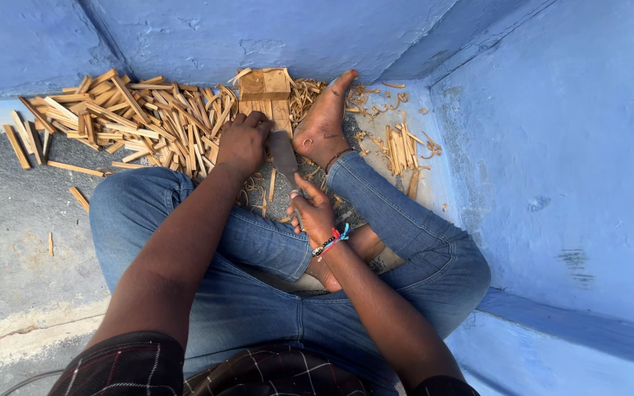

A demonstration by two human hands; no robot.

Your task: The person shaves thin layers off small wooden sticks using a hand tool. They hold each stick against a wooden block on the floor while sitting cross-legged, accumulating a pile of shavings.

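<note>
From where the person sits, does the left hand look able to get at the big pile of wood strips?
Probably yes. The left hand rests at the wooden block, and the pile lies right beside it on the floor, with nothing between. The right hand holds the blade off to the other side.

A wooden block [266, 95] stands on the floor [16, 220] ahead of the crossed legs [258, 249]. A pile of wood strips [126, 117] lies left of it, a smaller bundle [401, 150] right, beside the wall [566, 147].
</note>
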